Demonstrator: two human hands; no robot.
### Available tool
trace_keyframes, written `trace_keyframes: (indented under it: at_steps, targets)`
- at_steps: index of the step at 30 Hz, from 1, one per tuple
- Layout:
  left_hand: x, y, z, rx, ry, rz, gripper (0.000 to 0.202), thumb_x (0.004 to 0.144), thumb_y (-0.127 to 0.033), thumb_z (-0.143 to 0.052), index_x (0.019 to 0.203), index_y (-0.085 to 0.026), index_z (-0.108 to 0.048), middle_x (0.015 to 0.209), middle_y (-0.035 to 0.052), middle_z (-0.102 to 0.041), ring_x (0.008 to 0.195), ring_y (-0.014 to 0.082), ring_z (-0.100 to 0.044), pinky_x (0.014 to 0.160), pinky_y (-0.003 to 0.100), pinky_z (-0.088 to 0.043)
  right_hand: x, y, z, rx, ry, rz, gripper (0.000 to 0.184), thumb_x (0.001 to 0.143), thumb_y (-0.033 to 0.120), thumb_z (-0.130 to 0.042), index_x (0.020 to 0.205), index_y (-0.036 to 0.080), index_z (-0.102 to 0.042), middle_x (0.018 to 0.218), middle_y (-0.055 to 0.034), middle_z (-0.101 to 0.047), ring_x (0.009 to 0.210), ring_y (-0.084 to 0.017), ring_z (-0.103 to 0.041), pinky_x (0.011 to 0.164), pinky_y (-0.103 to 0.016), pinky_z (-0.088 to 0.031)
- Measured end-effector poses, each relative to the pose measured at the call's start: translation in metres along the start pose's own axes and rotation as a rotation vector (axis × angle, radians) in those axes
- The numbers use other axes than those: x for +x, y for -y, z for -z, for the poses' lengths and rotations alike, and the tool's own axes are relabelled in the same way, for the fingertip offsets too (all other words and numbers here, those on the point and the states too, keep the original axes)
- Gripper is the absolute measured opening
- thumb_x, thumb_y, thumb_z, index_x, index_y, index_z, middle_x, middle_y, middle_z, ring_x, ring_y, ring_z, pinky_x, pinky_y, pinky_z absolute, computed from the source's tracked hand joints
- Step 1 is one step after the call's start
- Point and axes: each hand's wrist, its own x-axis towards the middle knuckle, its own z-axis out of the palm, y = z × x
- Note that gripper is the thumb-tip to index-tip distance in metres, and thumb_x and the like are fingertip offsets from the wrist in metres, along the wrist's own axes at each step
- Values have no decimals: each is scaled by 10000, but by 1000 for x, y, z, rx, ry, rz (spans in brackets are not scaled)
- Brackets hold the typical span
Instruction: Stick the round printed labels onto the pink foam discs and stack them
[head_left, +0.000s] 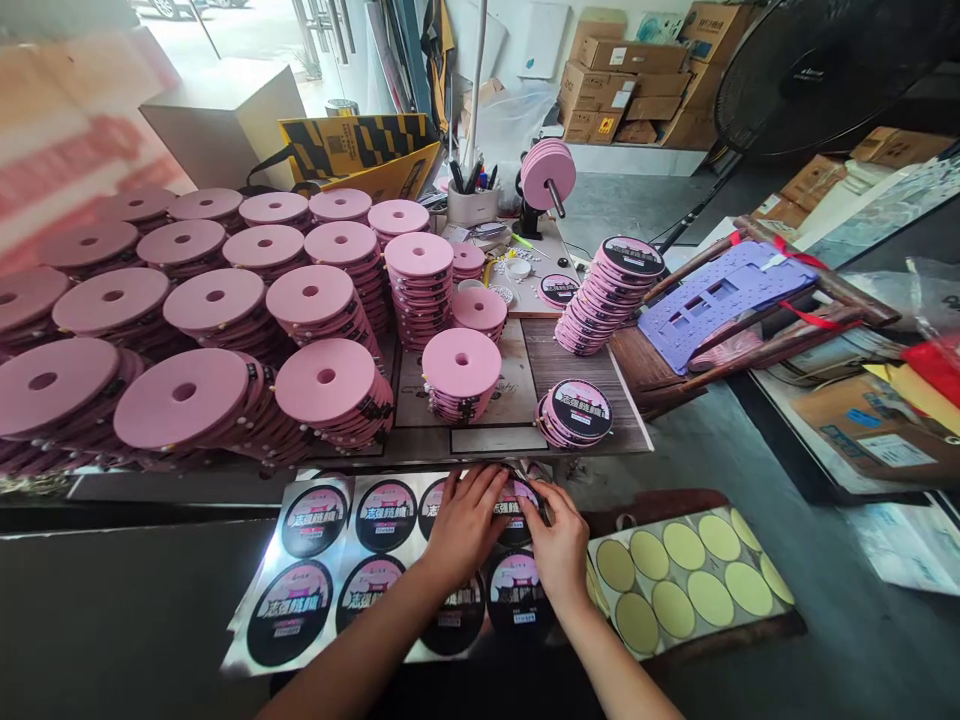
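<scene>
Both my hands meet over a glossy sheet of round black-and-pink stickers [330,560] lying at the near edge of the work surface. My left hand [466,520] lies over one sticker with its fingers curled down on it. My right hand [553,538] pinches the edge of that same round sticker [516,498] between thumb and fingertips. Whether the sticker has lifted off the sheet I cannot tell.
Many stacks of pink round spools [225,330] fill the table to the left. Labelled spools stand in a small pile [577,412] and a tall leaning stack [609,295]. A backing sheet with bare yellow circles [686,575] lies right. A purple plate [720,300] and cartons are further right.
</scene>
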Motion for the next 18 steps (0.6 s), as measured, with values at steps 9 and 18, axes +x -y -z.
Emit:
trace_keyframes:
  at_steps: [9,18]
  targets:
    - [-6,2,-6,-34,-21,35,521,797,-174,-508,1300,-182,-371,1329,85,-474,1225,234,-390,1049,504,-202,-6,1,2,-32,-20,104,224,842,291,-481,869,164,-664,917,-118,-685,885,-235,-625,817,-408,-478]
    - [-11,11,5,-465,-119,93,420,909,-276,-274,1300,-165,-379,1269,103,-530,1187,191,-446,1040,453,-230,-21,17,23,-170,121,371,164,823,188,-491,787,209,-650,879,-98,-633,872,-240,-598,750,-395,-498]
